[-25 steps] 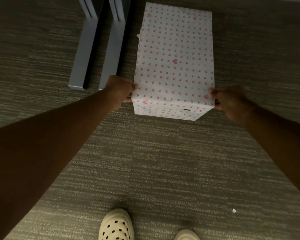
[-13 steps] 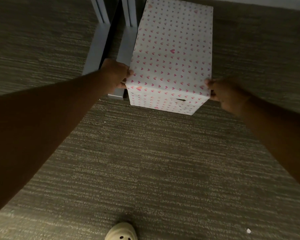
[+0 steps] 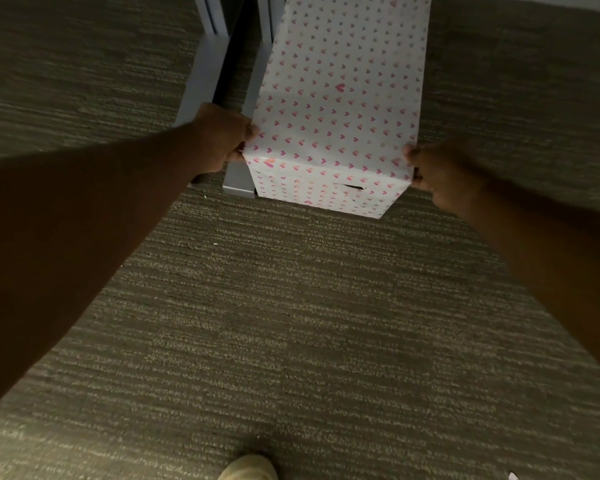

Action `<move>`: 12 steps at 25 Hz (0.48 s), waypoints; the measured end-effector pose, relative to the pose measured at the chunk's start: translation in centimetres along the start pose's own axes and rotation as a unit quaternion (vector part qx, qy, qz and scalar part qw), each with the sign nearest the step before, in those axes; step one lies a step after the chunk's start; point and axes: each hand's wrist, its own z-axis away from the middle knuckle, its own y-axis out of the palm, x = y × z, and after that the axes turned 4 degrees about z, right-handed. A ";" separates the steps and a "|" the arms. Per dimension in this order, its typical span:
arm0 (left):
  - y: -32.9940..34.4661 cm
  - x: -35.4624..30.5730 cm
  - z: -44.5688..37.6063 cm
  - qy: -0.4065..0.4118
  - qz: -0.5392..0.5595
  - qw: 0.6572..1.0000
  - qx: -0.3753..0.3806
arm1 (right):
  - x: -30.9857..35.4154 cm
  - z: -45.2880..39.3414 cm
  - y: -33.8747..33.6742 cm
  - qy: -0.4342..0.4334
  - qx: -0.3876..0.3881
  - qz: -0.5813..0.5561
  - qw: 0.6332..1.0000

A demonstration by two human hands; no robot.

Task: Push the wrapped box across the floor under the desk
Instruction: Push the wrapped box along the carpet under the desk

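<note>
The wrapped box (image 3: 340,98), long and covered in white paper with small pink hearts, lies on the grey carpet and runs off the top of the view. A small tear shows on its near end face. My left hand (image 3: 222,136) grips the box's near left corner, thumb on the top edge. My right hand (image 3: 430,171) holds the near right corner the same way. Both arms reach forward from the lower corners of the frame. The box's left side lies right against a grey desk foot (image 3: 238,174).
Two grey metal desk feet (image 3: 205,74) run side by side on the carpet left of the box. A pale wall base (image 3: 534,3) shows at the top right. The tip of my light shoe (image 3: 248,467) sits at the bottom edge. A white scrap (image 3: 512,475) lies at lower right.
The box has slid forward along the desk feet, its near end now almost level with the feet's ends. Both hands went with it, still on the corners. My shoes have dropped toward the bottom edge.
</note>
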 end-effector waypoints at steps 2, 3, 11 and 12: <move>-0.2 0.0 -0.1 -0.004 0.001 1.000 -0.001 | 0.0 0.1 0.1 0.006 0.004 -0.002 1.000; -0.2 0.0 -0.2 -0.005 0.001 1.000 -0.002 | 0.0 0.1 0.1 0.008 0.007 -0.005 1.000; -0.8 0.3 0.4 -0.028 0.011 0.999 0.024 | -0.3 0.4 -0.4 -0.002 0.038 -0.007 0.999; -0.9 0.5 0.6 -0.030 0.019 0.999 0.028 | -0.3 0.4 -0.5 -0.001 0.043 -0.008 0.999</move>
